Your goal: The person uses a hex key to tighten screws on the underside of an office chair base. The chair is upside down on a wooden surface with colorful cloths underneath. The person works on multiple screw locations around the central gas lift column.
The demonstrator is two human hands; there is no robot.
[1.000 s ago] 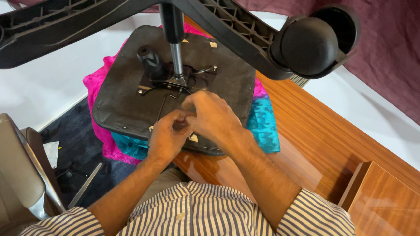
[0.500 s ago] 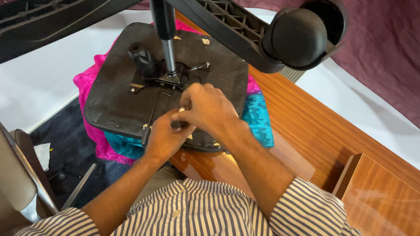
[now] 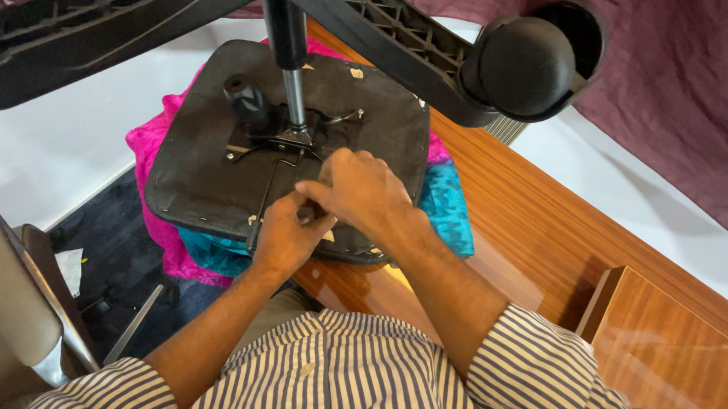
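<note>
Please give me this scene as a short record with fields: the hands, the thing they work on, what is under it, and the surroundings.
Left hand: left hand on the seat's near edge, fingers curled, touching the right hand.
Right hand: right hand on the seat underside.
Object: upturned office chair seat, wheel base up.
Under it: pink and blue cloth.
Support: wooden table.

Your two hands are pretty much bunched together just above the middle of the view. Left hand comes up from about 7 o'clock, forearm bare, striped sleeve pushed up near the elbow, fingers curled in tight toward your right hand. Right hand comes in from about 5 o'clock, back of the hand facing up, knuckles bent, fingers folded down and partly over the left fingertips. Can't tell what either one is pinching, since the fingertips are hidden. Both wrists are straight, both elbows bent.
</note>
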